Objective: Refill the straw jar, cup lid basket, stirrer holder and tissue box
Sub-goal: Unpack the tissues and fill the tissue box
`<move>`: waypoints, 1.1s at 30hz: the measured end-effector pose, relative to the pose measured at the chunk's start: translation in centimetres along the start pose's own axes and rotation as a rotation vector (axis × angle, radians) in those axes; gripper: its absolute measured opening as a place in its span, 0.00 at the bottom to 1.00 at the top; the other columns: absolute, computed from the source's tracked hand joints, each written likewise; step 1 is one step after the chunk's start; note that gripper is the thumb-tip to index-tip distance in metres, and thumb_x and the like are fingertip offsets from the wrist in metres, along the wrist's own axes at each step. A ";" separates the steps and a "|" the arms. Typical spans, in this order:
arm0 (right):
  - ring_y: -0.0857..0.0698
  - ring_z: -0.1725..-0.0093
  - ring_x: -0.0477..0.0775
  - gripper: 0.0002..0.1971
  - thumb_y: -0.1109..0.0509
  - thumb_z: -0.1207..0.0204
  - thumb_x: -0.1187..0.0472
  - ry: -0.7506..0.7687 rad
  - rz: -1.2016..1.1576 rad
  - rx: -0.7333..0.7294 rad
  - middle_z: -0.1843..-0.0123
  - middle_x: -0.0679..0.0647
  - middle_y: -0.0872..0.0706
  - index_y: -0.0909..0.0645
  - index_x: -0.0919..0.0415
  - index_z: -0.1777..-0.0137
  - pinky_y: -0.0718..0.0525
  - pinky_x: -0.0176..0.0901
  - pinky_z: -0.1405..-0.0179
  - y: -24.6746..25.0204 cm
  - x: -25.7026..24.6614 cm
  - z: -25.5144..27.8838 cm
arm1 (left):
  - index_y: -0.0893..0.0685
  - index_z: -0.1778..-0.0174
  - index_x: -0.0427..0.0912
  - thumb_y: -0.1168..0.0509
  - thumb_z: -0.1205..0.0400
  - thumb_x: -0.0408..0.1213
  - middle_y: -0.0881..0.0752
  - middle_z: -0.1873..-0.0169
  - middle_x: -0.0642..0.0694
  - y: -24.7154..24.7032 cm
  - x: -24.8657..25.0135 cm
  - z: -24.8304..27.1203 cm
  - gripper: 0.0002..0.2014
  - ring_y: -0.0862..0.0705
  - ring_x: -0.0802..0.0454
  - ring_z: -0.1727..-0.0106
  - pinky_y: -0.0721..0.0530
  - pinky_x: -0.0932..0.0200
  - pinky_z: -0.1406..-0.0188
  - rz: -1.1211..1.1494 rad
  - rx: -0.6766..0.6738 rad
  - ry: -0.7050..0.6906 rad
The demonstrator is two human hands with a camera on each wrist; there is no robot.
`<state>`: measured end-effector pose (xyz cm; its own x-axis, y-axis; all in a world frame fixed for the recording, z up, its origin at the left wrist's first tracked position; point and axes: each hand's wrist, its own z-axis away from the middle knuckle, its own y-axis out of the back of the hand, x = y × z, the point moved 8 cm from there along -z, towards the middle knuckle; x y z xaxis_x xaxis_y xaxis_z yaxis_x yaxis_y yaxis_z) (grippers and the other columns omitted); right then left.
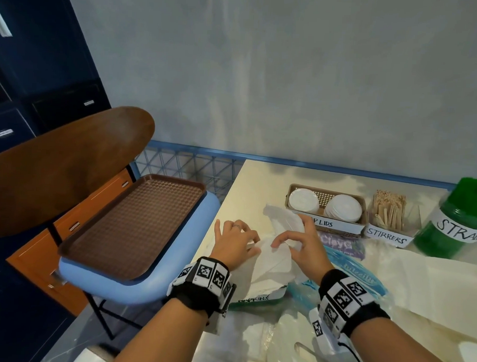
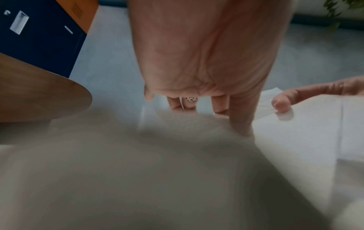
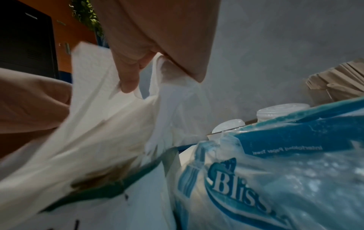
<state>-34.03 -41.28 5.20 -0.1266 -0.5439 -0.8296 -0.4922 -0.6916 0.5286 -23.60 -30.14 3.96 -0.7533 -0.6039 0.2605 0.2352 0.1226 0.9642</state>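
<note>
A wad of white tissues (image 1: pixel 272 261) sticks up out of the green tissue box (image 1: pixel 257 298) labelled NAPKINS at the table's near left. My left hand (image 1: pixel 246 236) presses down on the tissues (image 2: pixel 295 132) with straight fingers (image 2: pixel 241 123). My right hand (image 1: pixel 286 240) pinches a sheet (image 3: pixel 110 116) between thumb (image 3: pixel 128 82) and fingers. Behind stand the cup lid basket (image 1: pixel 326 206) with two lid stacks, the stirrer holder (image 1: pixel 389 214) full of wooden sticks, and the green straw jar (image 1: pixel 459 220).
A blue paper towel pack (image 1: pixel 356 268) lies right beside the tissue box (image 3: pixel 110 185). Clear plastic bags (image 1: pixel 293 342) and cream paper (image 1: pixel 432 293) cover the near table. A brown tray (image 1: pixel 134 225) rests on a blue chair to the left.
</note>
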 end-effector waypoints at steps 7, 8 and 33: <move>0.31 0.34 0.48 0.09 0.33 0.22 0.54 -0.146 -0.042 0.244 0.34 0.51 0.36 0.16 0.58 0.50 0.37 0.33 0.39 3.2 0.2 1.1 | 0.24 0.61 0.44 0.35 0.20 0.43 0.22 0.66 0.50 3.7 -2.7 0.8 0.09 0.23 0.49 0.60 0.28 0.56 0.56 0.680 0.298 0.070; 0.32 0.34 0.47 0.11 0.34 0.22 0.53 -0.148 -0.046 0.220 0.36 0.49 0.36 0.16 0.58 0.50 0.38 0.31 0.39 3.1 0.0 1.1 | 0.24 0.62 0.42 0.34 0.19 0.41 0.23 0.67 0.48 4.1 -2.9 1.1 0.09 0.25 0.50 0.62 0.29 0.57 0.61 0.777 0.320 0.069; 0.31 0.35 0.43 0.21 0.36 0.29 0.42 -0.045 -0.063 0.116 0.35 0.49 0.34 0.15 0.57 0.47 0.37 0.35 0.35 1.9 -4.0 -0.6 | 0.24 0.58 0.41 0.34 0.20 0.37 0.18 0.63 0.45 5.5 -2.8 3.7 0.06 0.19 0.50 0.62 0.21 0.55 0.63 1.077 0.343 0.102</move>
<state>-33.95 -40.68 9.62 -0.1295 -0.4778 -0.8689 -0.5960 -0.6628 0.4533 -22.50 -24.83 8.71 -0.2034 -0.1128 0.9726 0.5386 0.8167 0.2073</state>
